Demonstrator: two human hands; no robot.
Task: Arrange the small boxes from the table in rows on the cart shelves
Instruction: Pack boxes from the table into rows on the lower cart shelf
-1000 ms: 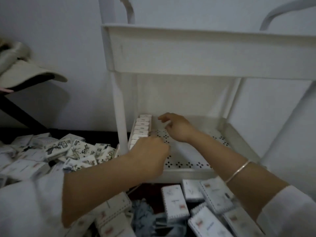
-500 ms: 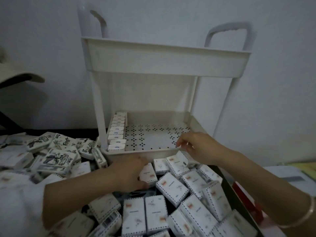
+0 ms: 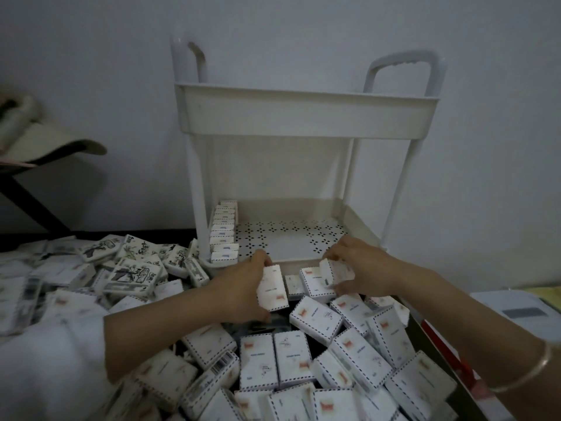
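Wall (image 3: 303, 25): plain white, behind everything.
Table (image 3: 91, 233): dark top, mostly covered; the cart stands at its far middle.
Cart (image 3: 303, 117): white plastic, two tiers, a looped handle at each far corner; what the top tier holds cannot be seen from here.
Loose boxes (image 3: 303, 360): small white packs with dashed edges and red marks, heaped across the near table; those far left carry black ink drawings.
Shelf (image 3: 288, 241): lower tier of the cart, perforated floor, bare except along its left wall.
Row (image 3: 223, 235): about eight boxes on edge, one behind the other, from the shelf's near left corner to its far wall.
Hat (image 3: 51, 144): pale brim, far left, beside the wall.
Left hand (image 3: 243, 287): just near of the shelf's front rim, fingers and thumb curled round the left box.
Right hand (image 3: 364, 268): at the rim, right of the left hand, fingers pinching the right box.
Left box (image 3: 271, 287): held upright above the heap, face toward the camera.
Right box (image 3: 335, 268): tilted, touching the packs below it.
Bracelet (image 3: 528, 375): thin metal band on the right wrist.
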